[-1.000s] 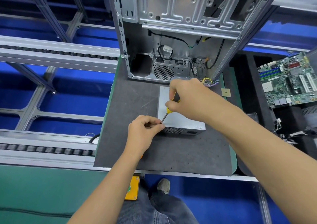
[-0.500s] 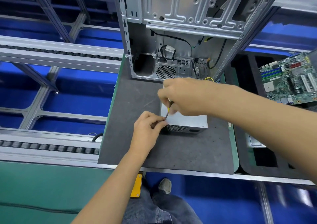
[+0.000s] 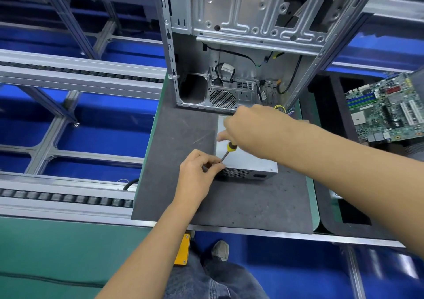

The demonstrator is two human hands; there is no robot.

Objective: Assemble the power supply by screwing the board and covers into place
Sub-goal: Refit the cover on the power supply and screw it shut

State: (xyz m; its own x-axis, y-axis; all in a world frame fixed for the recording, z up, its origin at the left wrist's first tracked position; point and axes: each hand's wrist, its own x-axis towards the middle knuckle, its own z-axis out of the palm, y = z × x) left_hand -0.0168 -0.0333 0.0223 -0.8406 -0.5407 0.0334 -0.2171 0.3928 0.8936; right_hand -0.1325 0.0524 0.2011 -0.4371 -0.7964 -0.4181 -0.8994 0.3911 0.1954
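Head view: power supply (image 3: 246, 161), silver box with plain top and dark perforated front, lies flat on grey mat (image 3: 183, 138) on bench, before open case (image 3: 229, 46). Your right hand (image 3: 250, 129) grips yellow-handled screwdriver (image 3: 227, 152); your left hand (image 3: 197, 172) pinches its tip at box's near-left corner.

right hand (image 3: 249, 130) raised, more screwdriver (image 3: 227, 152) handle now visible
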